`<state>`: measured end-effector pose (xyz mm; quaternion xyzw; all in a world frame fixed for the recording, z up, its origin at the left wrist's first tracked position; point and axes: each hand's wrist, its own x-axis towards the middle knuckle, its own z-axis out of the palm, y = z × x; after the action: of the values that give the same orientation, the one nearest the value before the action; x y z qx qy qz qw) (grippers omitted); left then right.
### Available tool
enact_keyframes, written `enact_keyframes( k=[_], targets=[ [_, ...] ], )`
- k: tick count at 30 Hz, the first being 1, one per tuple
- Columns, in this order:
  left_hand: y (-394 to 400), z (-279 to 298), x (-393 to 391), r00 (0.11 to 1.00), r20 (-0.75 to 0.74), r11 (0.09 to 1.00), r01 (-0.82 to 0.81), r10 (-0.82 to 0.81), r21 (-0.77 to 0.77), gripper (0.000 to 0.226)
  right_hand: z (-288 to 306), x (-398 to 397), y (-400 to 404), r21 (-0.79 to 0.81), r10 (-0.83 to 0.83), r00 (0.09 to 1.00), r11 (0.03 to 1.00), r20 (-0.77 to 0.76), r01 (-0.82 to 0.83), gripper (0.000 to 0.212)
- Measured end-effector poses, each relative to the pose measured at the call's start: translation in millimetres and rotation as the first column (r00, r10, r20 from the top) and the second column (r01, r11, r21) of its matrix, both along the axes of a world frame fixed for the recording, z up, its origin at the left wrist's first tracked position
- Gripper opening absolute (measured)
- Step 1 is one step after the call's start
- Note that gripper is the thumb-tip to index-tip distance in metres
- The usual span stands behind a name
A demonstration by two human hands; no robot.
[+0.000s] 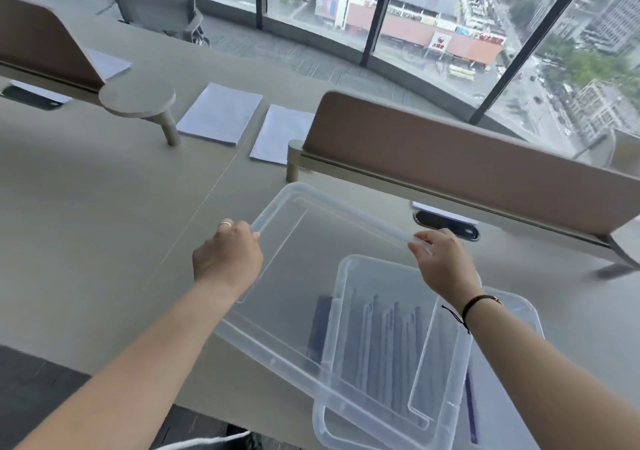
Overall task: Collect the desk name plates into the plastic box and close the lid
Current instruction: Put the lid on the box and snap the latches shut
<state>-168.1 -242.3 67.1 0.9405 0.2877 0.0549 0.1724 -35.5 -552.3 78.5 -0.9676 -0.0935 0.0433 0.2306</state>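
Observation:
A clear plastic box point(512, 314) sits on the desk at the lower right, with several dark name plates point(388, 342) lying inside it. Above it I hold the clear plastic lid point(304, 241), tilted and shifted to the left so it only partly overlaps the box. My left hand point(227, 255) grips the lid's far left corner. My right hand point(445, 264) pinches its far right corner. Seen through the lid, a dark plate point(320, 325) lies by the box's left wall; whether it is inside I cannot tell.
A brown divider panel point(467, 162) runs along the back right, another point(41, 37) at the far left. Two white paper stacks point(221, 113) lie behind, beside a small round shelf point(136, 99). A dark cable port point(446, 224) sits under the right divider. Windows lie beyond.

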Motion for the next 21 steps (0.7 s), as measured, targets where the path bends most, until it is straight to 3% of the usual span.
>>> enact_keyframes(
  k=[11, 21],
  targets=[
    [-168.9, -25.0, -14.6, 0.980, -0.197, 1.000, 0.022, -0.020, 0.010, 0.033, -23.6, 0.9, -160.5, -0.044, 0.007, 0.999, 0.999, -0.052, -0.009, 0.031],
    [-212.7, -24.6, -36.4, 0.966, -0.225, 0.988, -0.109, 0.130, 0.105, 0.034, -48.9, 14.4, -189.1, -0.017, 0.121, 0.991, 0.992, -0.060, -0.122, 0.033]
  ],
)
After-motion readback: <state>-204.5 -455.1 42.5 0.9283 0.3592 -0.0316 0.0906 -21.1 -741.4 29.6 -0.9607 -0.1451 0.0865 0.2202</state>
